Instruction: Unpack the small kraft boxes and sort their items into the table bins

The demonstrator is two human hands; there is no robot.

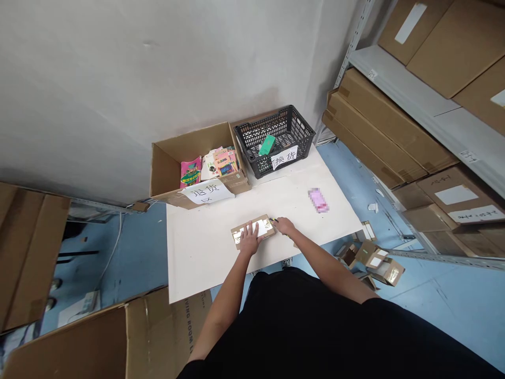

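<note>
A small flat cardboard box [236,230] with a white label and shiny tape lies on the white tabletop. My left hand [249,239] rests flat on it, fingers spread across the label. At the box's right end my right hand [284,226] is closed around a slim yellow and black utility knife [273,220]. Its tip is at the box's right edge; whether the blade is in the tape is too small to tell.
On the table [197,252] stand a cardboard carton [165,173] of packaged goods and a black plastic crate [303,131] holding a green packet [267,145]. A blurred pink item [317,200] lies right. Loaded shelves [418,100] stand right; opened boxes [389,269] lie on the floor.
</note>
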